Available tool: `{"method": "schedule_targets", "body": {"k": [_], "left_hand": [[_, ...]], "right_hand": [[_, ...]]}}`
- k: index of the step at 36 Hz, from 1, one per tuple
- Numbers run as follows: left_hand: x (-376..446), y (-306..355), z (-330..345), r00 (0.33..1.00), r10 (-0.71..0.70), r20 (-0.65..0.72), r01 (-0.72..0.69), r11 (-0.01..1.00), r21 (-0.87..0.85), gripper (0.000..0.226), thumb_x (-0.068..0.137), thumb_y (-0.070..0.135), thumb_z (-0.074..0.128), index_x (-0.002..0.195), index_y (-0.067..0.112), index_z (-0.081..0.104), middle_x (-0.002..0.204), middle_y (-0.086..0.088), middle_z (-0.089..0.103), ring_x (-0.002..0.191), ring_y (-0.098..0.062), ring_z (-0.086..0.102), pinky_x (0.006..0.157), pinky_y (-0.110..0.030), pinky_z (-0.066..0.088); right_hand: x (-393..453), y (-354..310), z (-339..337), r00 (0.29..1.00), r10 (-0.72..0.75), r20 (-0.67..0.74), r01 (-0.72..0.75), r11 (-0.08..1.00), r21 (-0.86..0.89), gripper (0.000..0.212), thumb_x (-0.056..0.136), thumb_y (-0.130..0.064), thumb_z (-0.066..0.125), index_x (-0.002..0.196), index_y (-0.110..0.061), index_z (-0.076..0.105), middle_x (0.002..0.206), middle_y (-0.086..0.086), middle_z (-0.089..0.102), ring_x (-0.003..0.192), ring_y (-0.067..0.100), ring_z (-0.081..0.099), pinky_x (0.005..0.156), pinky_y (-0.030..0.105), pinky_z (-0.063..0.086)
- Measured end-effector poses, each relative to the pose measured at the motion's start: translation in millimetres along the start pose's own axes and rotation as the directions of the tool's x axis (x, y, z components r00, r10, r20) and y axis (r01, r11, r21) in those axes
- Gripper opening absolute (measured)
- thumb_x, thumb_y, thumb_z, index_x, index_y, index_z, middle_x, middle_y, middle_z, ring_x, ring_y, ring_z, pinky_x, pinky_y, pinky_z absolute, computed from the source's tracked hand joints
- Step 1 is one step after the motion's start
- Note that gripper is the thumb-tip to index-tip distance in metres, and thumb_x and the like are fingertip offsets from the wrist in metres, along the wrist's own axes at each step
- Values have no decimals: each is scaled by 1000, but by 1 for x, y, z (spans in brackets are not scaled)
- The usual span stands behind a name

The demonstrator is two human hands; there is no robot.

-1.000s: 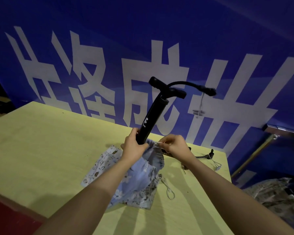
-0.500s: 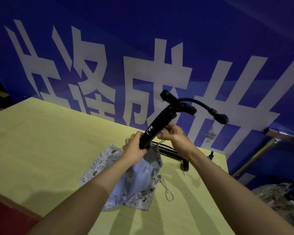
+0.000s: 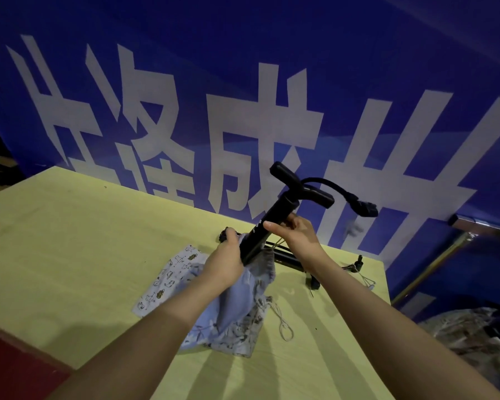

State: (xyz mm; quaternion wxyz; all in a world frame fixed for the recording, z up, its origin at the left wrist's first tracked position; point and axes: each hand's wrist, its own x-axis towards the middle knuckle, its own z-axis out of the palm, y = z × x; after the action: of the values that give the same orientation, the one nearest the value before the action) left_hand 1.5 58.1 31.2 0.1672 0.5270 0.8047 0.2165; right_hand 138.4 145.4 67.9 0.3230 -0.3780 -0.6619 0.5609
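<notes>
A black hand pump (image 3: 274,217) with a T-handle and a curved hose stands tilted, its lower end inside a pale blue drawstring bag (image 3: 243,295). My left hand (image 3: 225,261) grips the gathered mouth of the bag around the pump barrel. My right hand (image 3: 293,230) is at the barrel just above the bag and pinches the bag's drawstring. The pump's foot is hidden inside the cloth.
A second printed drawstring bag (image 3: 168,280) lies flat under the blue one on the yellow table (image 3: 70,241). Another black pump (image 3: 289,259) lies behind my hands. A blue banner wall with white characters (image 3: 243,111) stands right behind the table. The table's right edge drops off.
The pump has tipped further right and its hose end swung down. My right hand rose from the bag's mouth to the barrel, pulling the drawstring.
</notes>
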Motion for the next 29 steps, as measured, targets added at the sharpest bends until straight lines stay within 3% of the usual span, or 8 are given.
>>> {"method": "schedule_targets", "body": {"k": [6, 11, 15, 19, 22, 25, 27, 29], "left_hand": [[11, 9, -16, 978, 96, -184, -126, 979, -159, 11, 96, 11, 48, 99, 4, 56, 97, -11, 62, 83, -27, 56, 70, -40, 46], [14, 34, -50, 914, 144, -380, -273, 910, -312, 11, 94, 12, 53, 94, 7, 63, 94, 1, 49, 81, -18, 52, 65, -17, 31], [14, 51, -71, 887, 123, -445, -317, 862, -396, 17, 96, 10, 50, 113, 8, 53, 97, -5, 54, 81, -16, 53, 61, -12, 36], [11, 51, -74, 877, 164, -452, -359, 849, -388, 65, 92, -1, 49, 143, 28, 19, 115, -5, 45, 77, -7, 53, 58, -4, 45], [10, 41, -70, 845, 194, -498, -412, 830, -376, 87, 89, -7, 51, 142, 45, 6, 134, -5, 34, 81, -9, 54, 59, -4, 46], [7, 32, -67, 815, 293, -500, -467, 843, -267, 100, 88, -10, 50, 134, 62, -1, 139, 0, 27, 82, -12, 54, 62, -21, 52], [7, 30, -66, 813, 335, -476, -474, 856, -206, 96, 87, -12, 48, 136, 60, 7, 138, 1, 23, 79, -19, 55, 65, -33, 53], [9, 29, -67, 813, 330, -480, -461, 868, -184, 83, 86, -13, 46, 133, 50, 19, 141, -2, 22, 77, -21, 55, 68, -35, 53]], "right_hand": [[2, 0, -4, 997, -54, -58, 49, 995, -92, 34, 79, -25, 75, 106, -6, 65, 95, 1, 68, 90, 15, 64, 71, 18, 48], [13, -15, -2, 986, -120, -114, 101, 982, -160, 49, 69, -37, 82, 106, -8, 68, 113, 10, 68, 109, 23, 63, 95, 40, 51], [13, -33, 1, 976, -202, -81, 174, 947, -270, 44, 72, -42, 79, 107, -17, 69, 108, -1, 69, 104, 13, 62, 89, 35, 51], [9, -32, 5, 973, -229, -41, 201, 916, -347, 31, 75, -38, 78, 99, -20, 69, 94, -15, 67, 93, -5, 61, 83, 16, 47], [5, -30, 8, 985, -173, -5, 166, 953, -254, 28, 77, -25, 78, 100, -16, 67, 87, -16, 63, 85, 3, 62, 71, 5, 46], [3, -24, 6, 987, -162, 19, 162, 965, -207, 23, 77, -17, 78, 90, -21, 59, 80, -17, 57, 80, 2, 58, 59, -4, 37], [-2, -28, 9, 983, -184, 17, 181, 943, -280, 21, 78, -18, 77, 81, -25, 57, 77, -9, 59, 77, 6, 57, 64, -2, 39], [-4, -30, 8, 983, -183, 1, 168, 905, -390, 21, 79, -24, 77, 89, -9, 66, 86, 9, 67, 82, 20, 62, 81, 18, 50]]}}
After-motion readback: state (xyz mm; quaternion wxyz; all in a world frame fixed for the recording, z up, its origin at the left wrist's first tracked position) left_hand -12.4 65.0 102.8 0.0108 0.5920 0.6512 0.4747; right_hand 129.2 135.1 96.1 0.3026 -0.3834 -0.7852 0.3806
